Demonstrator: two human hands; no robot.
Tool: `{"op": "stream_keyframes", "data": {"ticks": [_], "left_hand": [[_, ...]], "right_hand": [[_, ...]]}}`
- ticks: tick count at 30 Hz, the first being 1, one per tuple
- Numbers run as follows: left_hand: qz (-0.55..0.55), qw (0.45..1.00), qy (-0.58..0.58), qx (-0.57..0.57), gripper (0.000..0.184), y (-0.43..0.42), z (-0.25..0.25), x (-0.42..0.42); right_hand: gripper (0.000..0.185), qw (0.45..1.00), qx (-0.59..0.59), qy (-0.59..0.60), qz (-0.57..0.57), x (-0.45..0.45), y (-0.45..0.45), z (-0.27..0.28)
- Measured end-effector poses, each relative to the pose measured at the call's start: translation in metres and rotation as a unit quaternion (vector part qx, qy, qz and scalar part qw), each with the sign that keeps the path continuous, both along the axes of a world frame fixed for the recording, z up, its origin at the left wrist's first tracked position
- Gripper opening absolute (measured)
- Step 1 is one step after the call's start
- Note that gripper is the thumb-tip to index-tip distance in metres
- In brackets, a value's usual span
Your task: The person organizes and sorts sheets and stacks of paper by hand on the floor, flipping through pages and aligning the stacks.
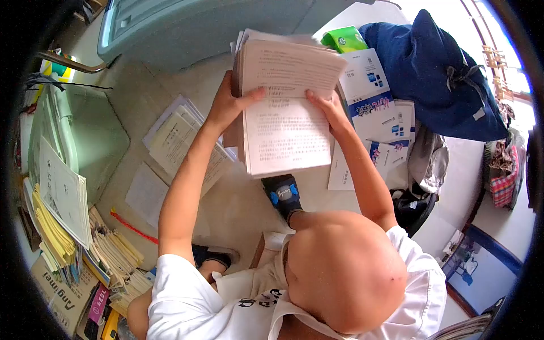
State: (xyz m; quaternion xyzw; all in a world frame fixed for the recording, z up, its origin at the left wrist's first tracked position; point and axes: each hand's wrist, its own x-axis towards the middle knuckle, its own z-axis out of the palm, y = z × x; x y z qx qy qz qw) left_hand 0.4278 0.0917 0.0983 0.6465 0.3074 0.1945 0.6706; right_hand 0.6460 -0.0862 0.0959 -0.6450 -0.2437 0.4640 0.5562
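A thick stack of printed papers (289, 136) is held up in front of me, its loose sheets uneven along the top and left edges. My left hand (233, 103) grips its left side, thumb on the top page and the other fingers hidden behind. On the opposite edge, my right hand (328, 109) closes in the same way, thumb over the page. Below and left of the stack, more printed sheets (173, 141) lie on the floor. To its right are several white and blue printed booklets (368, 76), partly overlapping.
A pale blue plastic bin (187, 45) stands at the top, and a pale green one (85, 136) at the left. Piled papers and books (113, 243) fill the lower left. A dark blue cloth bag (430, 79) sits upper right. My slippered foot (281, 195) is below the stack.
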Motion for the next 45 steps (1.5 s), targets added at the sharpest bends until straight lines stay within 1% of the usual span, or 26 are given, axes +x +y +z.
{"op": "stream_keyframes", "data": {"ticks": [1,2,3,5,7,9,10,11,13,14,17,18,22,24,25,28,31,34,36,37,39,40,42,43,44,45], "left_hand": [[-0.011,0.998,0.017,-0.065,0.085,0.004,-0.020,-0.002],[0.008,0.995,0.045,-0.088,0.081,0.003,-0.048,-0.004],[0.011,0.995,0.046,-0.090,0.081,-0.001,-0.060,-0.003],[0.054,0.977,0.169,-0.117,0.092,-0.013,-0.079,-0.004],[0.062,0.977,0.179,-0.092,0.092,-0.020,-0.114,-0.005],[0.138,0.942,0.257,0.165,0.093,-0.035,-0.116,-0.009],[0.171,0.903,0.273,0.285,0.096,-0.042,-0.107,-0.012],[0.175,0.901,0.276,0.285,0.096,-0.048,-0.113,-0.013],[0.165,0.942,0.251,0.152,0.089,-0.059,-0.130,-0.011],[0.165,0.951,0.233,0.118,0.072,-0.062,-0.132,-0.011],[0.166,0.951,0.217,0.143,0.074,-0.077,-0.155,-0.001],[0.151,0.947,0.264,0.102,0.080,-0.074,-0.133,0.004],[0.179,0.939,0.288,0.049,0.079,-0.045,-0.109,0.009],[0.148,0.952,0.229,-0.142,0.075,-0.040,-0.093,0.006],[0.152,0.951,0.227,-0.143,0.075,-0.038,-0.097,0.007],[0.117,0.951,0.271,-0.089,0.073,-0.041,-0.103,0.016],[0.132,0.971,0.197,-0.032,0.077,-0.056,-0.118,0.025],[0.213,0.952,0.193,0.105,0.081,-0.065,-0.130,0.033],[0.222,0.919,0.249,0.211,0.088,-0.070,-0.124,0.031],[0.224,0.918,0.249,0.210,0.088,-0.069,-0.113,0.030],[0.169,0.976,0.134,0.009,0.090,-0.068,-0.099,0.026],[0.170,0.976,0.134,0.009,0.090,-0.068,-0.101,0.026],[0.251,0.968,0.000,0.026,0.092,-0.068,-0.105,0.029],[0.249,0.968,-0.002,0.026,0.092,-0.065,-0.119,0.028],[0.184,0.977,0.010,-0.109,0.085,-0.059,-0.133,0.021],[0.121,0.975,0.002,-0.189,0.090,-0.052,-0.123,0.015]], "right_hand": [[0.062,0.996,-0.020,0.088,-0.012,-0.001,0.001,-0.013],[0.063,0.993,-0.063,0.101,-0.026,-0.003,0.004,-0.024],[0.063,0.991,-0.072,0.111,-0.034,-0.002,0.005,-0.047],[0.066,0.992,-0.089,0.093,-0.013,-0.005,0.007,-0.072],[0.068,0.991,-0.100,0.082,-0.020,-0.002,0.009,-0.083],[0.070,0.980,-0.192,-0.035,-0.025,0.003,0.009,-0.081],[0.070,0.980,-0.194,-0.033,-0.021,0.007,0.006,-0.087],[0.071,0.982,-0.185,-0.038,-0.026,0.013,0.003,-0.092],[0.072,0.983,-0.174,-0.044,-0.026,0.018,0.004,-0.092],[0.072,0.986,-0.164,-0.019,-0.013,0.015,0.000,-0.087],[0.072,0.986,-0.165,0.016,-0.010,0.006,-0.004,-0.080],[0.072,0.986,-0.158,0.040,-0.019,0.005,-0.004,-0.082],[0.072,0.987,-0.146,0.063,-0.038,0.003,-0.005,-0.087],[0.072,0.985,-0.155,0.063,-0.049,0.005,-0.010,-0.087],[0.072,0.983,-0.160,0.063,-0.061,0.006,-0.009,-0.087],[0.071,0.982,-0.146,0.088,-0.077,0.005,-0.013,-0.086],[0.069,0.983,-0.136,0.094,-0.079,0.008,-0.018,-0.091],[0.068,0.980,-0.143,0.108,-0.089,0.012,-0.021,-0.094],[0.067,0.980,-0.141,0.105,-0.095,0.013,-0.023,-0.096],[0.067,0.980,-0.138,0.101,-0.102,0.014,-0.023,-0.098],[0.065,0.976,-0.140,0.126,-0.105,0.016,-0.025,-0.102],[0.063,0.972,-0.139,0.151,-0.111,0.018,-0.025,-0.104],[0.062,0.973,-0.131,0.159,-0.106,0.019,-0.026,-0.104],[0.061,0.973,-0.123,0.167,-0.103,0.018,-0.026,-0.102],[0.061,0.973,-0.123,0.166,-0.106,0.016,-0.027,-0.100],[0.061,0.975,-0.134,0.141,-0.107,0.014,-0.025,-0.099]]}}
